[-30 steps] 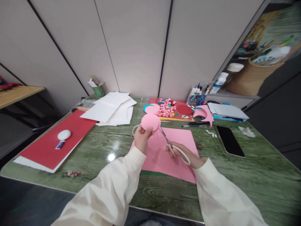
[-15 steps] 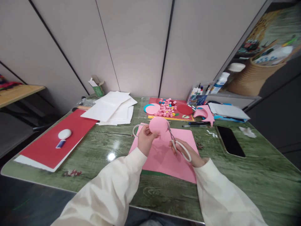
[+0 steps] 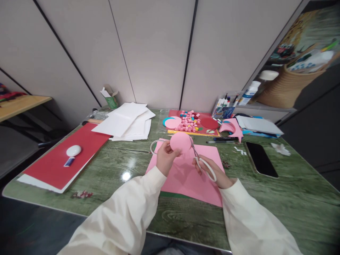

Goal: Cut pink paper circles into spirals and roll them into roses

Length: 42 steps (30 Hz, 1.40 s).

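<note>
A round piece of pink paper (image 3: 180, 141) is pinched at its lower left by my left hand (image 3: 166, 156). White-handled scissors (image 3: 207, 168) are in my right hand (image 3: 212, 171), their fingers through the loops. The scissor blades reach up to the circle's right edge. Beneath both hands lies a larger sheet of pink paper (image 3: 191, 187), with a strip of green showing under its near edge. A white ring-shaped thing (image 3: 152, 146) shows just left of my left hand, partly hidden.
Behind my hands, a red sheet (image 3: 209, 115) carries small pink pieces (image 3: 189, 122) and paper circles. White papers (image 3: 123, 120) and a red sheet (image 3: 62, 164) with a white oval object (image 3: 73, 151) lie left. On the right are a phone (image 3: 261, 159), pens (image 3: 224, 139) and pink offcuts (image 3: 231, 127).
The view has shifted very slightly. My hands, the paper circle and the scissors keep nearly the same position, with the blades still at the circle's right edge.
</note>
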Each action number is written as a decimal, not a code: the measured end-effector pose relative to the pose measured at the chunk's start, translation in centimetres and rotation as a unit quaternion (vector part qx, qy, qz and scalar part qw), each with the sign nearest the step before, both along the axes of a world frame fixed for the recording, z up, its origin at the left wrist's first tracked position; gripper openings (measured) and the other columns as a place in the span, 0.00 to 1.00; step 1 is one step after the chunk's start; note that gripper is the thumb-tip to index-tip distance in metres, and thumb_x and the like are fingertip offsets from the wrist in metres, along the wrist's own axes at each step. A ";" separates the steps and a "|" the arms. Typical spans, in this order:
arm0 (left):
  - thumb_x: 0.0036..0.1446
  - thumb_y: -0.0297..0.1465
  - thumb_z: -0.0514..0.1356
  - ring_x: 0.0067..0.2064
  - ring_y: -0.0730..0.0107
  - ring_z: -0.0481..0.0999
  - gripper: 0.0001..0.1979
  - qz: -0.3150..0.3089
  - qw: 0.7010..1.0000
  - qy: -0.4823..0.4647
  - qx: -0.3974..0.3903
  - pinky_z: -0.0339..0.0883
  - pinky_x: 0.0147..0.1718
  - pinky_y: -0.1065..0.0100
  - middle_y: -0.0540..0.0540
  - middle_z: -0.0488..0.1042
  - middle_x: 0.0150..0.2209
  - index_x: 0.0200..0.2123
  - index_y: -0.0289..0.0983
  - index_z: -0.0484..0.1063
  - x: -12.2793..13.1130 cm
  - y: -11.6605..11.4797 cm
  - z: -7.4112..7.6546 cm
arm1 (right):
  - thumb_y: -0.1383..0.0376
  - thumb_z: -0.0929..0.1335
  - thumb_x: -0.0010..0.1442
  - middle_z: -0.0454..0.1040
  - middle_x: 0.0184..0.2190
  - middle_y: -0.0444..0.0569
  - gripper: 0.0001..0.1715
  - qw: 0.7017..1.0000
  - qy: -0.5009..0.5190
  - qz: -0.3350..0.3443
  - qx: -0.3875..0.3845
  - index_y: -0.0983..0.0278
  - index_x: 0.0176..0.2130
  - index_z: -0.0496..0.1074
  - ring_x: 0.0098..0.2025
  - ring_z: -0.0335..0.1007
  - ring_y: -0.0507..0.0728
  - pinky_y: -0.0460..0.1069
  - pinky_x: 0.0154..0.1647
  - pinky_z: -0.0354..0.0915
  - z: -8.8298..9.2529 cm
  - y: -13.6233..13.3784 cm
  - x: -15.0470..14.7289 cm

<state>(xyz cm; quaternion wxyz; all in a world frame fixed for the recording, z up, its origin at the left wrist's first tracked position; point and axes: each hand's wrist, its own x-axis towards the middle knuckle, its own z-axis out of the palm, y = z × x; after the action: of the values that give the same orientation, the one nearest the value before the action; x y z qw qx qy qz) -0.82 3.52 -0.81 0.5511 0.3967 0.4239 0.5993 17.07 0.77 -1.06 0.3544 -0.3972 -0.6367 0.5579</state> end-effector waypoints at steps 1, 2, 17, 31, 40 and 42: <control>0.37 0.31 0.65 0.29 0.72 0.73 0.18 0.000 1.000 0.000 0.000 0.70 0.26 0.69 0.47 0.72 0.30 0.34 0.34 0.64 0.0 0.0 0.1 | 0.50 0.60 0.56 0.60 0.22 0.42 0.20 1.000 -0.002 -0.001 0.000 0.65 0.33 0.63 0.24 0.56 0.50 0.46 0.26 0.54 0.0 0.0 0.0; 0.37 0.30 0.65 0.29 0.72 0.73 0.18 0.001 1.000 0.001 0.000 0.70 0.26 0.69 0.47 0.72 0.30 0.34 0.34 0.64 0.0 -0.1 0.1 | 0.51 0.60 0.56 0.60 0.21 0.42 0.20 1.000 -0.003 -0.002 -0.001 0.65 0.33 0.63 0.23 0.56 0.50 0.46 0.25 0.54 -0.1 0.0 0.0; 0.40 0.31 0.63 0.28 0.74 0.71 0.16 0.000 0.999 0.007 0.032 0.64 0.21 0.75 0.48 0.70 0.29 0.34 0.34 0.63 -0.2 0.1 -0.1 | 0.52 0.61 0.56 0.59 0.21 0.41 0.19 1.000 -0.002 -0.009 -0.003 0.65 0.34 0.64 0.22 0.56 0.49 0.46 0.24 0.54 -0.6 0.1 0.0; 0.41 0.31 0.61 0.28 0.76 0.70 0.15 0.017 1.000 0.005 0.018 0.63 0.20 0.77 0.49 0.70 0.32 0.33 0.35 0.63 -0.2 0.0 0.2 | 0.53 0.60 0.57 0.59 0.20 0.41 0.17 1.000 -0.015 -0.006 -0.003 0.65 0.33 0.63 0.22 0.56 0.49 0.45 0.23 0.55 -1.0 0.2 -0.1; 0.41 0.32 0.61 0.29 0.76 0.70 0.16 0.032 0.999 -0.011 0.010 0.66 0.22 0.75 0.48 0.70 0.34 0.35 0.36 0.64 -0.4 0.0 0.1 | 0.54 0.61 0.56 0.59 0.20 0.40 0.16 1.000 -0.029 -0.004 0.004 0.65 0.31 0.63 0.21 0.56 0.49 0.45 0.22 0.55 -0.8 0.3 -0.2; 0.41 0.32 0.61 0.30 0.76 0.70 0.16 0.037 0.999 -0.019 0.011 0.67 0.23 0.74 0.48 0.69 0.35 0.36 0.36 0.64 -0.4 0.0 0.0 | 0.54 0.61 0.57 0.59 0.20 0.40 0.16 0.999 -0.034 -0.004 0.005 0.65 0.31 0.63 0.21 0.56 0.48 0.45 0.23 0.55 -0.8 0.2 -0.2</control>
<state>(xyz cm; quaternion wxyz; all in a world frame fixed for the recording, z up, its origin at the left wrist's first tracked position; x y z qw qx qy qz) -1.18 3.56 -0.78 0.5324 0.3751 0.4210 0.6313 16.88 1.01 -1.86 0.3369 -0.4162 -0.6499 0.5393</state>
